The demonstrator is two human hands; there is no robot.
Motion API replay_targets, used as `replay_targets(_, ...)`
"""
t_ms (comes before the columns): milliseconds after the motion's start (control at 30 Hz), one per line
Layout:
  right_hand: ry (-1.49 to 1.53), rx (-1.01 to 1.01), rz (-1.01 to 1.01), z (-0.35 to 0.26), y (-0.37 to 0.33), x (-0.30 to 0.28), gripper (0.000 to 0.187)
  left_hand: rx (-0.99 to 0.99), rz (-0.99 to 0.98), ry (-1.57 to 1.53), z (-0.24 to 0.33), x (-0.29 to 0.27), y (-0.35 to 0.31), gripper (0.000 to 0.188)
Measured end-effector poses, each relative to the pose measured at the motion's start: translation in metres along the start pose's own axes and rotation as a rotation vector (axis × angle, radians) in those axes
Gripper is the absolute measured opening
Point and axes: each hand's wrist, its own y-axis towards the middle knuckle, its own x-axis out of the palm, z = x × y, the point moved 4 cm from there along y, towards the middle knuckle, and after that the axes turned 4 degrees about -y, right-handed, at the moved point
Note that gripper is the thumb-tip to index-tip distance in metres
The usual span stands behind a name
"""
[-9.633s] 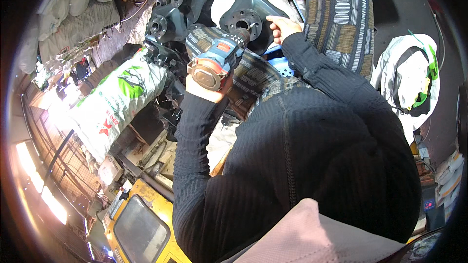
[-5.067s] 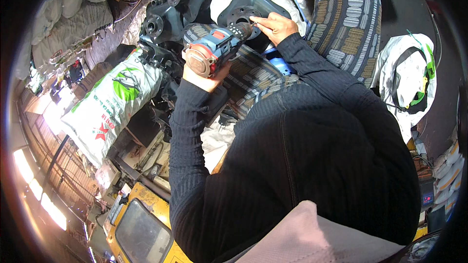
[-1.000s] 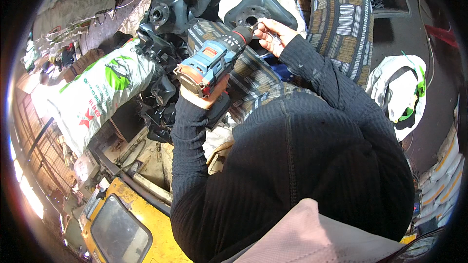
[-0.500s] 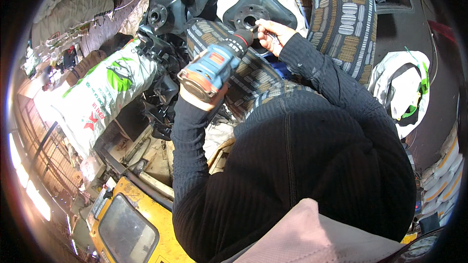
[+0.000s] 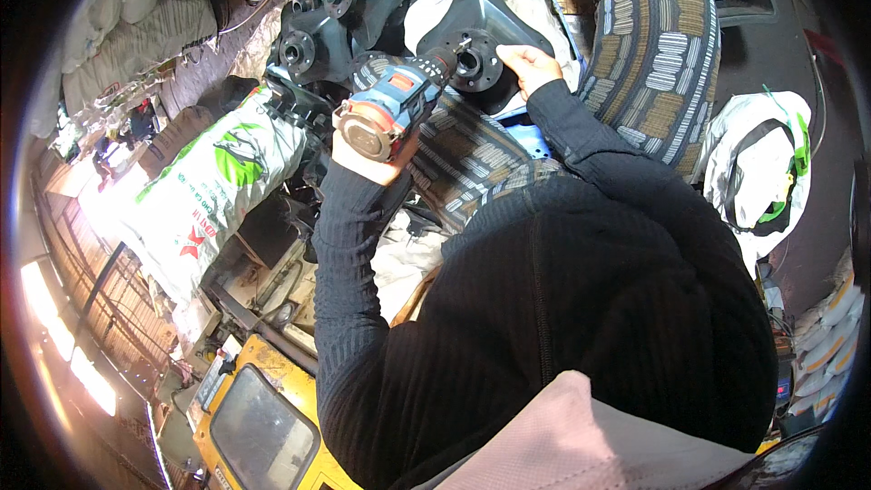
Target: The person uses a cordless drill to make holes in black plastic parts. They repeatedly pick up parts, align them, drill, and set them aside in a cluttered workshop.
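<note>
My left hand [image 5: 365, 156] grips a blue and orange cordless drill [image 5: 392, 109], its bit pointing up and right at the round hub of a dark metal bracket [image 5: 481, 36]. My right hand [image 5: 528, 66] rests on that bracket just right of the hub, holding it steady. The bracket lies on a white cloth on top of a tyre [image 5: 472, 150] with a striped tread. Both my sleeves are black ribbed knit.
A second tyre [image 5: 649, 45] stands at the upper right. Several dark cast metal parts [image 5: 336, 9] are piled behind. A white printed sack [image 5: 213, 195] lies left, white bags [image 5: 758, 163] right, and a yellow case [image 5: 254, 417] sits below.
The drill has swung up so its bit meets the bracket's hub. My right hand has shifted slightly right along the bracket.
</note>
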Motion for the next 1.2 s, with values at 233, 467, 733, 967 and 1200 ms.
replay_targets(233,-0.158,-0.042,-0.010,0.014,0.004,0.005,0.026,-0.052,-0.095,0.015,-0.003,-0.016,0.011,0.036)
replay_targets(467,-0.106,-0.045,-0.024,0.015,0.000,0.007,0.025,-0.411,-0.119,-0.538,-0.033,0.002,0.012,0.035)
replay_targets(733,-0.183,-0.038,0.009,0.005,-0.007,0.009,0.024,0.097,-0.199,0.031,-0.003,-0.022,0.034,0.044)
replay_targets(967,-0.095,0.025,0.009,-0.003,-0.012,0.013,0.024,-0.013,-0.298,-0.225,0.014,-0.036,0.066,0.032)
replay_targets(1200,-0.293,-0.015,0.011,-0.011,-0.011,0.010,0.025,-0.107,-0.321,-0.435,0.004,-0.021,0.061,0.039)
